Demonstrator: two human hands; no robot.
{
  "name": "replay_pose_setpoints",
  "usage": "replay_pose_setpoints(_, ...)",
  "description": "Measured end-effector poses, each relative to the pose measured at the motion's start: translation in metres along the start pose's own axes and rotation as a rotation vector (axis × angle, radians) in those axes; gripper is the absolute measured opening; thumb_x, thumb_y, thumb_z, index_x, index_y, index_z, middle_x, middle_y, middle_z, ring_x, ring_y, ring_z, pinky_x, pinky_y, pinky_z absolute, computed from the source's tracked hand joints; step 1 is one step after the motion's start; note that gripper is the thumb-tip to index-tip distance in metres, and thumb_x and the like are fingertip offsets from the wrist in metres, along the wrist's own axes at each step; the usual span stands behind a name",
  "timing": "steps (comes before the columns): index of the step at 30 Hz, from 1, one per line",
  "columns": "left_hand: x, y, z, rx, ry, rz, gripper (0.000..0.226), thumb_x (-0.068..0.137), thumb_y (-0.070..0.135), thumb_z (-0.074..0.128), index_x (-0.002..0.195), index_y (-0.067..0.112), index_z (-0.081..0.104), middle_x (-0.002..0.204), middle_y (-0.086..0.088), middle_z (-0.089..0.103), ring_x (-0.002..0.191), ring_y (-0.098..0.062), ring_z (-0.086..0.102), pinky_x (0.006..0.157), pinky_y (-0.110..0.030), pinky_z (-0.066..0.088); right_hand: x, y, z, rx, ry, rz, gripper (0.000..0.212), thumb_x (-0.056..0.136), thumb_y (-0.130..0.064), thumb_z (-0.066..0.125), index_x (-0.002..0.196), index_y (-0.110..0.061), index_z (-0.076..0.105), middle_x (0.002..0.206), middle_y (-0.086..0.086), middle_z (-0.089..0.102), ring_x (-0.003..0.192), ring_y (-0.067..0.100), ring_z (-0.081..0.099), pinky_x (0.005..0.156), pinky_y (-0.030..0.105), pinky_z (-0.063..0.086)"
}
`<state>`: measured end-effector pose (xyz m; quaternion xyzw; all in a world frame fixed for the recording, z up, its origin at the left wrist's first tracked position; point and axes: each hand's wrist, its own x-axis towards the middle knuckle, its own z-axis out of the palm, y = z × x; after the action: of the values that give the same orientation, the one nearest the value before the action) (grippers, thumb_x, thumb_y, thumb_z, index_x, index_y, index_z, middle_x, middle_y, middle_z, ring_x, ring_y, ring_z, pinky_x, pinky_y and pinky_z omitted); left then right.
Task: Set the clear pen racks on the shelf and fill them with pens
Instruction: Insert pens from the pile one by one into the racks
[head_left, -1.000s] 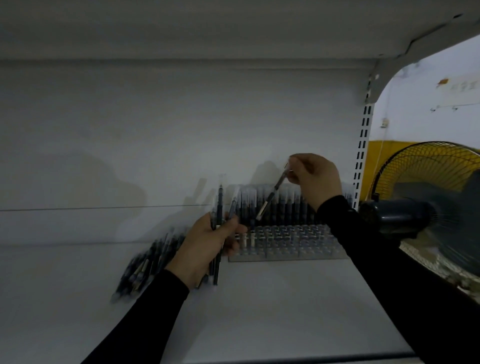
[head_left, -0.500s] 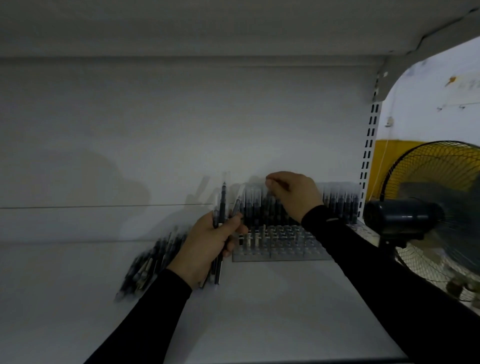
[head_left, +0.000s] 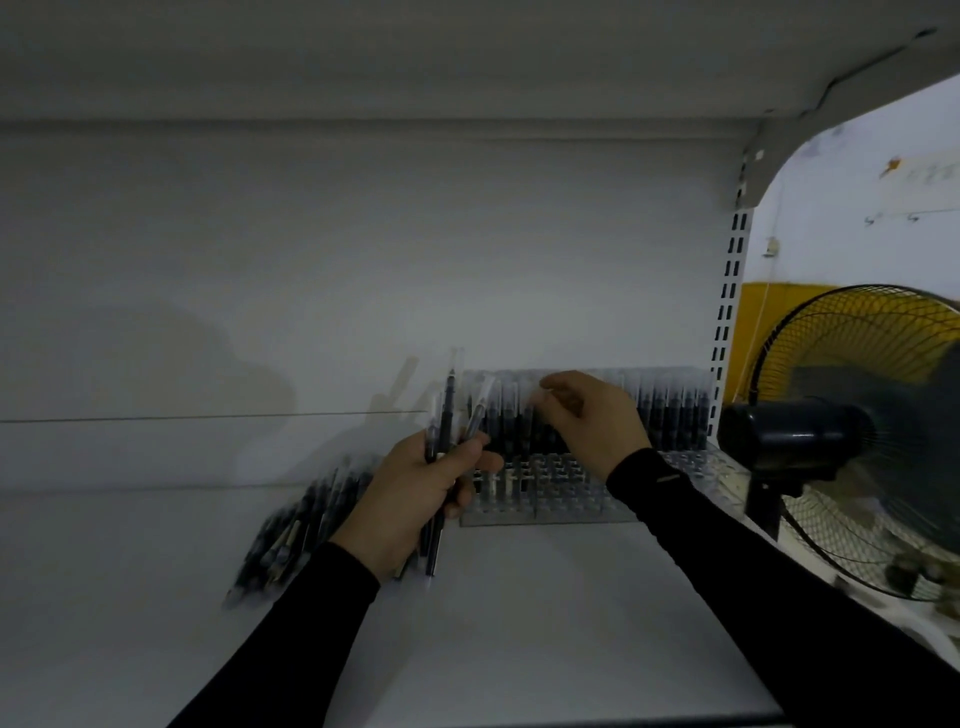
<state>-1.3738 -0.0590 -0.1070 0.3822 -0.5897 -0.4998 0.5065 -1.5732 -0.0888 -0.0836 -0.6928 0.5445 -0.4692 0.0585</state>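
A: Writing check first: nothing readable anywhere. Pens (head_left: 442, 447) carry no legible print, and the marks on the far wall top right are too blurred to read

B: Rack?

A: Clear pen rack (head_left: 550, 493) sits on the white shelf (head_left: 545, 623), pushed back near the rear panel, right of centre. Transparent plastic, stepped rows of small sockets. Back rows are filled with upright pens, dark barrels under clear caps. Front rows show mostly open sockets

B: Hands?

A: Left hand (head_left: 415, 499) has its fingers curled round a bundle of pens, slim dark barrels with clear caps, tips sticking out above and below the fist. It sits just left of the rack's front corner. Right hand (head_left: 592, 421) hovers over the filled back rows, fingers bent, thumb and fingertips close together. Motion blur there, so I can't tell if it's pinching a pen or holding nothing

B: Anything else loose?

A: Heap of pens (head_left: 291, 530) lying flat on the shelf to the left of the left hand, same dark barrels, blurred. Both arms in black sleeves

B: Surroundings?

A: Shelf is smooth white painted metal, slotted upright (head_left: 727, 322) at the right end. Beyond it a fan (head_left: 841, 436), black wire cage, dark motor housing, yellow panel behind it
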Motion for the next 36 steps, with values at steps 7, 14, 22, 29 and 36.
replay_pose_setpoints(7, -0.002, 0.000, 0.011, -0.011, -0.022, 0.012, 0.015, 0.096, 0.019, 0.057, 0.108, 0.014, 0.066, 0.089, -0.007, 0.076, 0.053, -0.014, 0.052, 0.047, -0.023, 0.042, -0.019, -0.014, -0.003, 0.391, -0.094, 0.078, 0.018, 0.092, -0.036, 0.061, 0.097, -0.021, 0.070, 0.084, -0.002, 0.072, 0.079, 0.012, 0.070, 0.081, 0.033, 0.058)
replay_pose_setpoints(14, -0.005, 0.001, 0.016, 0.017, -0.102, 0.040, 0.019, 0.096, 0.020, 0.056, 0.111, 0.014, 0.067, 0.095, -0.010, 0.076, 0.062, -0.015, 0.062, 0.056, -0.025, 0.050, -0.024, -0.029, 0.000, 0.679, -0.206, 0.121, 0.017, 0.091, -0.015, 0.062, 0.095, 0.001, 0.069, 0.078, 0.009, 0.071, 0.073, 0.016, 0.068, 0.078, 0.031, 0.059)
replay_pose_setpoints(22, -0.006, 0.006, 0.014, -0.121, -0.072, -0.055, 0.021, 0.097, 0.024, 0.054, 0.114, 0.014, 0.064, 0.096, -0.010, 0.076, 0.069, -0.022, 0.069, 0.064, -0.033, 0.060, -0.003, -0.024, -0.025, 1.078, 0.066, 0.349, 0.012, 0.093, -0.014, 0.060, 0.084, -0.007, 0.064, 0.078, 0.006, 0.070, 0.073, 0.016, 0.068, 0.065, 0.022, 0.057)
replay_pose_setpoints(29, -0.001, 0.001, 0.009, 0.008, -0.032, -0.014, 0.038, 0.098, 0.032, 0.053, 0.119, 0.000, 0.058, 0.069, -0.005, 0.062, 0.046, -0.013, 0.035, 0.044, -0.025, 0.029, 0.013, 0.005, -0.035, 0.584, 0.300, 0.202, 0.015, 0.089, -0.023, 0.067, 0.092, -0.008, 0.070, 0.085, 0.010, 0.073, 0.077, 0.019, 0.071, 0.075, 0.028, 0.059)
replay_pose_setpoints(36, 0.000, 0.000, 0.009, -0.046, -0.051, -0.024, 0.028, 0.100, 0.032, 0.047, 0.116, 0.011, 0.059, 0.073, -0.007, 0.057, 0.050, -0.013, 0.036, 0.046, -0.027, 0.031, 0.016, 0.009, -0.015, 0.266, 0.188, 0.121, 0.026, 0.090, -0.035, 0.064, 0.100, -0.012, 0.069, 0.084, 0.000, 0.073, 0.077, 0.010, 0.069, 0.078, 0.024, 0.055)
